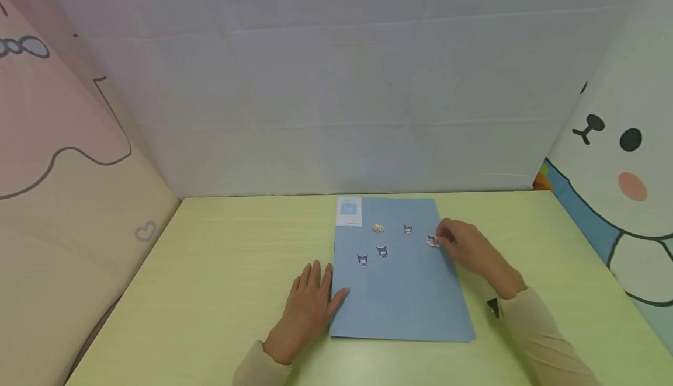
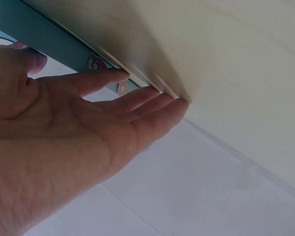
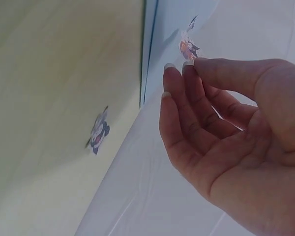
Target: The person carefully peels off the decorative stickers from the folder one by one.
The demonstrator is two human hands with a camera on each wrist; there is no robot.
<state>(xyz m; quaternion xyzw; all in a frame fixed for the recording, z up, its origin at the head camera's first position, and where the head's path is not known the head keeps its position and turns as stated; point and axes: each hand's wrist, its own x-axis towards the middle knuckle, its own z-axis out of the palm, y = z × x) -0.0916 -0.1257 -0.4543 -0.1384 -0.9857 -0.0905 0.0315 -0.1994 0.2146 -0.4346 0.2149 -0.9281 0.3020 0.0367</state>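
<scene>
A blue folder (image 1: pixel 399 304) lies flat on the table with small cartoon stickers on its cover: a yellow one (image 1: pixel 378 228) and several dark-and-white ones, such as the sticker (image 1: pixel 382 251) near its middle. My right hand (image 1: pixel 468 249) is over the folder's right edge. Between its thumb and fingertips it pinches a small cartoon sticker (image 3: pixel 188 48), held close over the cover. My left hand (image 1: pixel 307 307) rests with fingers extended at the folder's left edge, its thumb lying on the cover and the other fingers on the table (image 2: pixel 226 78).
A white label (image 1: pixel 349 211) sits in the folder's upper left corner. Another cartoon sticker (image 3: pixel 98 132) lies on the table right of the folder. A small black piece (image 1: pixel 493 307) shows beside the right sleeve. A white sheet (image 1: pixel 326 82) rises behind the table, with printed cloths either side.
</scene>
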